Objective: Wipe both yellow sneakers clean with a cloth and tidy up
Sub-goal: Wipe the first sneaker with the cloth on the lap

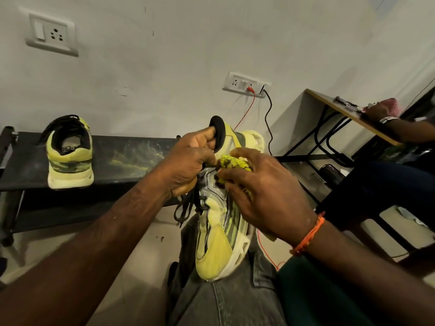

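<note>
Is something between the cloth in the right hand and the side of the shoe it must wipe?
Nothing visible. The right hand presses the cloth straight against the shoe. The left hand grips the collar, and the laces hang to the left, away from the cloth.

A low dark counter (131, 158) runs along the wall, its top smeared with yellowish streaks. One yellow sneaker (70, 152) stands upright on its left part, heel toward the camera. The other sneaker (221, 234) rests toe-down on a jeans-clad thigh (235, 300).
</note>
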